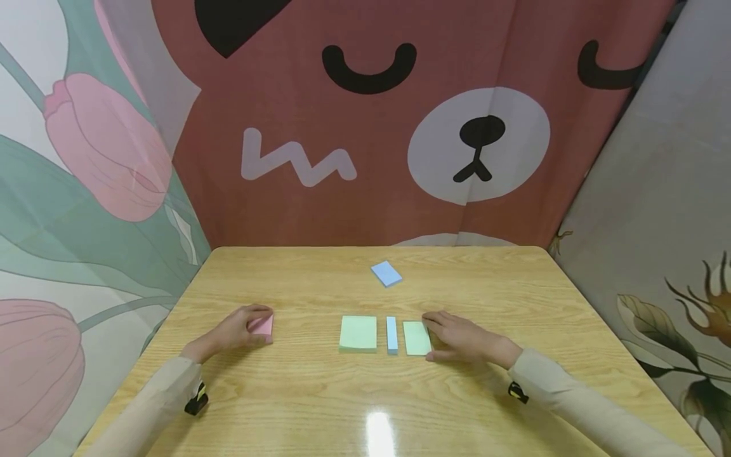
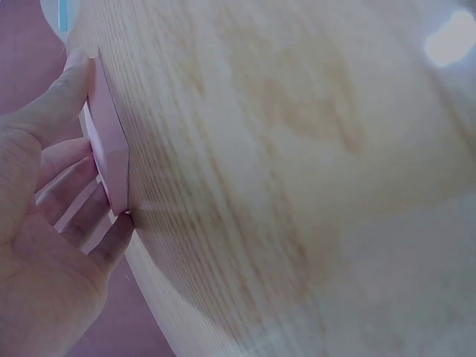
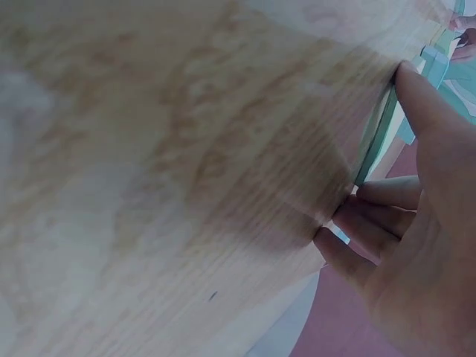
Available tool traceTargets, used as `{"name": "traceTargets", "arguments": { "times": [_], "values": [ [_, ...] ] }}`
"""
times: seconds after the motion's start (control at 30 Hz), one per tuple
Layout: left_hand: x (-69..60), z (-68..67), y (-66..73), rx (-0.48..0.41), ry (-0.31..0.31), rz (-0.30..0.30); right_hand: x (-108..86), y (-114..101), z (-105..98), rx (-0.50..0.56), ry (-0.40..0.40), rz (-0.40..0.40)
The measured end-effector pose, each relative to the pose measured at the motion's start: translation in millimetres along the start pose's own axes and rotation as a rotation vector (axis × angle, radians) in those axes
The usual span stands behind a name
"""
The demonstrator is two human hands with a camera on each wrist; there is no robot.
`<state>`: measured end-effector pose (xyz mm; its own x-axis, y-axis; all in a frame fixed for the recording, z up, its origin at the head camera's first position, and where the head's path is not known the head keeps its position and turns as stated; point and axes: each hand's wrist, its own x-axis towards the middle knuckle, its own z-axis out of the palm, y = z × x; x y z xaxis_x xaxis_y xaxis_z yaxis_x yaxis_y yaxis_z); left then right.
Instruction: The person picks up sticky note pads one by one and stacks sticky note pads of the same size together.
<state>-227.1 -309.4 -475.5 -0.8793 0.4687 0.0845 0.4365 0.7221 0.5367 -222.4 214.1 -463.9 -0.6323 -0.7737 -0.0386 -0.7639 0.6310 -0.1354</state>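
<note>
At the left of the table, my left hand (image 1: 242, 327) holds a pink sticky note pad (image 1: 263, 325). The left wrist view has the thumb at one end of this pad (image 2: 111, 141) and the fingers along its far side and other end. My right hand (image 1: 459, 337) grips a thin pale green sticky note pad (image 1: 417, 338) by its right side. Seen from the right wrist, thumb and index finger touch opposite ends of that pad (image 3: 378, 134). Left of it lies a narrow blue pad (image 1: 391, 335), then a thicker, larger green pad (image 1: 358, 334).
Farther back on the wooden table (image 1: 320, 400) a light blue pad (image 1: 386, 273) lies at an angle. A curtain with a bear print (image 1: 377, 209) hangs behind the table, and patterned cloths flank both sides. A light reflection shows near the front.
</note>
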Motion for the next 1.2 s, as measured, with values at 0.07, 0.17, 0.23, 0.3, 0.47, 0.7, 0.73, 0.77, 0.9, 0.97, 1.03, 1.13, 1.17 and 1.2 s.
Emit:
{"name": "traceTargets", "arguments": {
  "times": [0.07,0.17,0.23,0.3,0.47,0.7,0.73,0.77,0.9,0.97,1.03,1.13,1.17,1.2],
  "values": [
    [0.0,0.0,0.3,-0.001,0.002,-0.001,-0.2,0.3,0.9,0.003,0.003,0.005],
    [-0.8,0.2,0.4,-0.009,0.006,-0.006,-0.7,0.4,2.3,0.005,0.003,0.013],
    [-1.1,0.6,0.2,-0.002,0.008,0.005,-0.9,0.8,3.5,0.005,0.01,0.009],
    [-1.3,1.0,0.3,0.001,0.011,0.011,-1.0,1.1,4.2,-0.005,0.014,0.008],
    [-1.2,1.7,0.3,0.009,0.013,0.017,-1.0,0.7,4.5,-0.015,0.024,0.004],
    [-0.5,0.9,-0.1,0.005,0.016,0.015,-1.4,0.3,3.6,-0.015,0.04,-0.015],
    [-0.4,1.0,-0.2,0.007,0.014,0.02,-1.3,0.2,3.5,-0.015,0.04,-0.017],
    [-0.4,1.4,-0.4,0.003,0.015,0.017,-1.2,0.0,3.2,-0.014,0.037,-0.014],
    [-1.0,1.9,-1.2,0.003,0.008,0.004,-0.9,-0.5,3.3,-0.002,0.027,-0.008],
    [-1.1,1.7,-1.4,0.001,0.005,-0.004,-0.9,-0.5,3.4,0.003,0.024,-0.006],
    [-1.0,1.0,-1.2,0.01,-0.001,-0.003,-1.0,-0.3,3.7,0.001,0.025,-0.007],
    [-0.2,0.2,-0.9,0.017,-0.001,-0.004,-0.9,-0.1,3.6,-0.006,0.03,-0.012],
    [0.1,0.2,-0.8,0.021,-0.002,-0.005,-1.0,-0.1,3.5,-0.008,0.032,-0.013],
    [0.4,0.1,-0.6,0.024,-0.004,-0.007,-1.0,-0.1,3.4,-0.01,0.033,-0.015]
  ]
}}
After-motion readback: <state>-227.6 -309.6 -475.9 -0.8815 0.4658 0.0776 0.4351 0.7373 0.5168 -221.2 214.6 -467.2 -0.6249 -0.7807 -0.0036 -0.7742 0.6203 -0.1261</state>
